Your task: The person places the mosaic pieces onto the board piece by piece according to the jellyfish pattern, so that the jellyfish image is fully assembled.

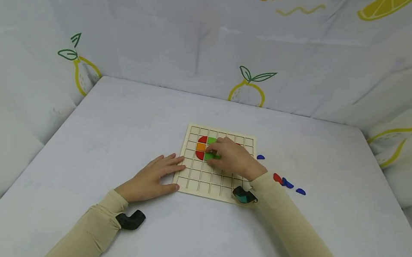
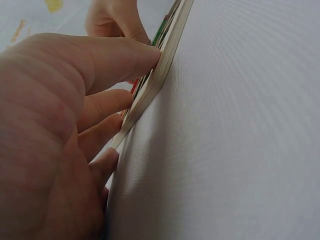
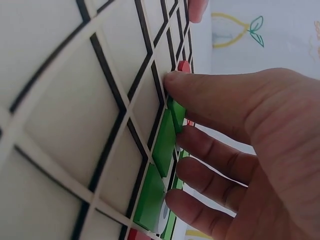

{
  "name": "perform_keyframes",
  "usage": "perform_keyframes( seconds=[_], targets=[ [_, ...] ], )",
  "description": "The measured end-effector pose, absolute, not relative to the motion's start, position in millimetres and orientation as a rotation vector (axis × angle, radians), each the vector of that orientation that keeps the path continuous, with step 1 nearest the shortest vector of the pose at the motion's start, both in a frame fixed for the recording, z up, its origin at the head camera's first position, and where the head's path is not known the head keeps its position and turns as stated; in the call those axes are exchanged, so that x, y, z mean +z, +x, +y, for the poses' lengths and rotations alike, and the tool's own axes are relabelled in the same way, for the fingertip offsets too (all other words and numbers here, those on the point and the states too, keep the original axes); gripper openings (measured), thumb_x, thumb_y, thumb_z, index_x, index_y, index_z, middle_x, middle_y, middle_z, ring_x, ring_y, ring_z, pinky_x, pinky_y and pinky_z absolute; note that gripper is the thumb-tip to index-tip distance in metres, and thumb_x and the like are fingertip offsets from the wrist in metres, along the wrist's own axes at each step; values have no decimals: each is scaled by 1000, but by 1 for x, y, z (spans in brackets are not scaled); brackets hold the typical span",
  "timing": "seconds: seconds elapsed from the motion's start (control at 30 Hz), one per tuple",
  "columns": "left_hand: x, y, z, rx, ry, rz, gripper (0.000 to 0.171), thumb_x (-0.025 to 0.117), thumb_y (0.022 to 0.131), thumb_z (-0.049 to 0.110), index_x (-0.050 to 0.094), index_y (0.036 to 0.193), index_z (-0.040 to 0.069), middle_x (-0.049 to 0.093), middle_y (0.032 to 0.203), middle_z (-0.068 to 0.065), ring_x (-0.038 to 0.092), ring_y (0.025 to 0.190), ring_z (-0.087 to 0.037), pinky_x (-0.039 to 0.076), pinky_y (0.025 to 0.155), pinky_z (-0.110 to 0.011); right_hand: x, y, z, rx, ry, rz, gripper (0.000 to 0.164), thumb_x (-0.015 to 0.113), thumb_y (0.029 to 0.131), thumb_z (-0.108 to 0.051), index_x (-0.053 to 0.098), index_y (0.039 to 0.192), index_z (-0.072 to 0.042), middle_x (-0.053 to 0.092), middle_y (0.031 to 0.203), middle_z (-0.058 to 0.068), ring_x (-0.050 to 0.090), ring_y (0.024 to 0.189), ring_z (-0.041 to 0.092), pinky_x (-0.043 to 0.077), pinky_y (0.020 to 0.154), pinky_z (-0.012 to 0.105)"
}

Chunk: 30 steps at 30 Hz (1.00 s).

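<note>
A pale wooden grid board [image 1: 194,185] lies on the table with coloured pieces in its cells. An orange square [image 1: 201,147] sits between a red rounded piece [image 1: 203,139] and another below it, beside green squares [image 1: 211,140]. Over the board, my right hand [image 1: 235,156] has its thumb and index finger at a green tile [image 3: 176,114], seemingly pinching it; its other fingers hover near more green tiles [image 3: 164,142]. My left hand [image 1: 152,178] lies spread at the board's left edge, with thumb and fingertips touching its rim [image 2: 162,67]. The right hand covers part of the pattern.
Right of the board lie loose pieces: a blue one [image 1: 261,157] near its edge, a red one [image 1: 277,178] touching another blue one [image 1: 287,183], and a blue one [image 1: 301,191] farther out. A white cloth with lemon prints [image 1: 247,92] hangs behind the table.
</note>
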<state>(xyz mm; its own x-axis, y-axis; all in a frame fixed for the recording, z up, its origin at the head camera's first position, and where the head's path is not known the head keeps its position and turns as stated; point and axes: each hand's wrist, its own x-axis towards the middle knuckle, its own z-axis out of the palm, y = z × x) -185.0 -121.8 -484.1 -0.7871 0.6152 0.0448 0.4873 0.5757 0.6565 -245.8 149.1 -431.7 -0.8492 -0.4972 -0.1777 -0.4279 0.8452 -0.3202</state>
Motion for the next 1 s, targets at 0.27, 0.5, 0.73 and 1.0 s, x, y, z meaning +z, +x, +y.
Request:
perform_keyframes(
  seconds=[0.27,0.5,0.73,1.0],
  targets=[
    [-484,-185,-121,999,921,2615,59,71,93,28,54,147,11,37,164,-4,24,157,-29,13,130,-52,-426,-242,153,-398,-689,2764,37,74,93,-30,69,128,-17,65,119,1,56,112,20,55,94,39],
    [-482,-184,-120,1000,920,2613,59,70,93,27,54,147,11,37,164,-5,23,158,-29,12,130,-52,-406,-238,175,-588,-663,2760,34,67,98,-27,67,129,-14,65,114,1,57,107,21,54,90,38],
    [-484,-184,-120,1000,912,2615,59,71,93,27,54,147,11,37,165,-4,22,158,-28,12,130,-51,-381,-227,208,-705,-623,2761,33,62,101,-26,66,128,-8,65,112,3,56,103,21,53,83,35],
    [-483,-184,-121,1003,890,2617,59,71,93,28,54,147,12,36,165,-2,22,158,-27,12,131,-50,-376,-212,244,-635,-504,2819,32,63,100,-23,66,128,-8,65,109,3,55,102,22,53,79,33]
  ],
)
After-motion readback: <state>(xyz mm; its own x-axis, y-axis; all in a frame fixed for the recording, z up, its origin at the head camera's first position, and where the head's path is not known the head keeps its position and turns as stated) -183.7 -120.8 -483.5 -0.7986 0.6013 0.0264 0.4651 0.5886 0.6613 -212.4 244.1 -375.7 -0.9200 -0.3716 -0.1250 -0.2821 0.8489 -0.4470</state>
